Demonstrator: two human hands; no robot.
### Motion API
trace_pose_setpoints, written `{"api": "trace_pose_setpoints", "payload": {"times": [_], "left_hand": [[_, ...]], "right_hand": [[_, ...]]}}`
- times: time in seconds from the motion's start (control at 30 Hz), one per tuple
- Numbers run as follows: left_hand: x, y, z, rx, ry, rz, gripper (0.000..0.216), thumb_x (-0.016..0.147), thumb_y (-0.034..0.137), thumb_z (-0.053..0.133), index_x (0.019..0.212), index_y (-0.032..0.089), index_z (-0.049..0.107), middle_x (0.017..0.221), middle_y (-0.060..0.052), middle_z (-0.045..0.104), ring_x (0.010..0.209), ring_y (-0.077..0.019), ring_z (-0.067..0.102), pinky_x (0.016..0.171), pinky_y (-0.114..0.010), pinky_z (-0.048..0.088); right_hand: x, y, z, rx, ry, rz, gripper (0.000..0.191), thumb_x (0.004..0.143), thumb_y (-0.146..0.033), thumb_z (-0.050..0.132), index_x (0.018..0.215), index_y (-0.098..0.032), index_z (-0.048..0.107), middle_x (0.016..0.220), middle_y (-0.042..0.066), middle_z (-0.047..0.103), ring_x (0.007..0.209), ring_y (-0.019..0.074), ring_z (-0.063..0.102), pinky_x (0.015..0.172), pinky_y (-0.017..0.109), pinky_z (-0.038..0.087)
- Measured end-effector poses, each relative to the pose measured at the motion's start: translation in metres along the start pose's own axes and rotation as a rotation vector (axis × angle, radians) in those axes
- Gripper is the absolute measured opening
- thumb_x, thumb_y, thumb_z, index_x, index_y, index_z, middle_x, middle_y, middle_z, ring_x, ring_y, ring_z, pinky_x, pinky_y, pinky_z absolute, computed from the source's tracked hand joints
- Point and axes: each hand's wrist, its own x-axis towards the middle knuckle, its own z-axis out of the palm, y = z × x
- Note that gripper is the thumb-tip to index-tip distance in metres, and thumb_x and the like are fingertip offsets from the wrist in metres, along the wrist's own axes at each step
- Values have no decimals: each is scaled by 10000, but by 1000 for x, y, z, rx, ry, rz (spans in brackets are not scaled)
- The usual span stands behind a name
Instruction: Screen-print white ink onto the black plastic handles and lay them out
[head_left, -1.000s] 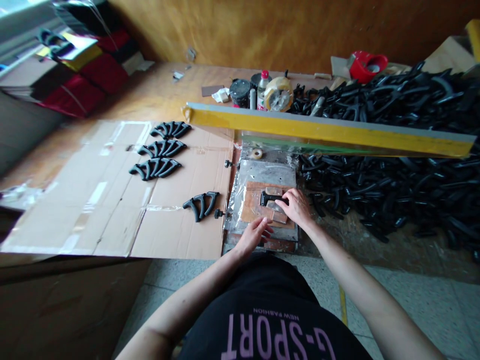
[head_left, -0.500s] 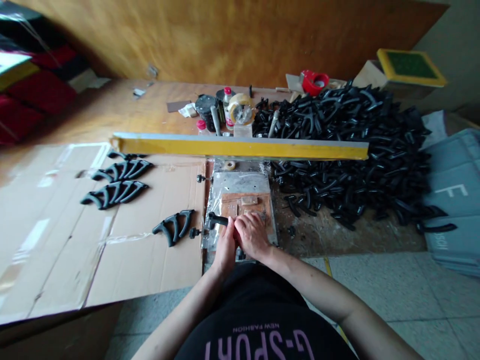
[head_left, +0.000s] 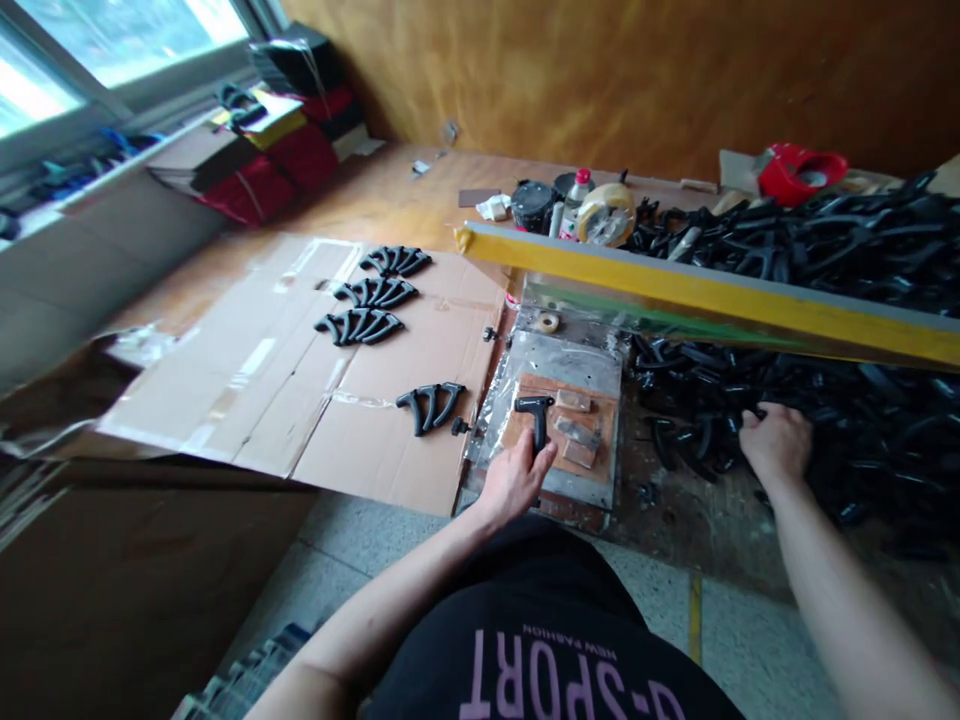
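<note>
My left hand [head_left: 516,478] grips the near end of a black T-shaped plastic handle [head_left: 535,415] that lies on a brown jig block [head_left: 592,425] on a metal plate [head_left: 559,355]. My right hand [head_left: 776,443] has reached to the right into a big heap of black plastic parts [head_left: 840,300]. Its fingers are curled among the parts at the heap's near edge; what they hold is hidden.
A raised yellow screen frame [head_left: 705,290] crosses above the plate. Flattened cardboard [head_left: 300,370] to the left carries several rows of black parts [head_left: 360,325] and a small group [head_left: 431,403]. Tape rolls, bottles and a red tape dispenser [head_left: 799,170] stand at the back.
Both hands were together on the handle at the jig. My right hand has since gone right into the heap, and my left hand alone stays on the handle. The head turned left.
</note>
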Motion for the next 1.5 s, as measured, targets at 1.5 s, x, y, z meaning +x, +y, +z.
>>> {"api": "trace_pose_setpoints", "payload": {"times": [1.5], "left_hand": [[68, -127, -135, 506, 421, -407, 558, 947, 573, 282, 1030, 158, 646, 939, -183, 701, 942, -330, 670, 826, -451, 472]], "right_hand": [[-68, -144, -11, 382, -53, -776, 371, 969, -275, 475, 1311, -262, 619, 1044, 67, 684, 936, 193, 605, 856, 302, 468]]}}
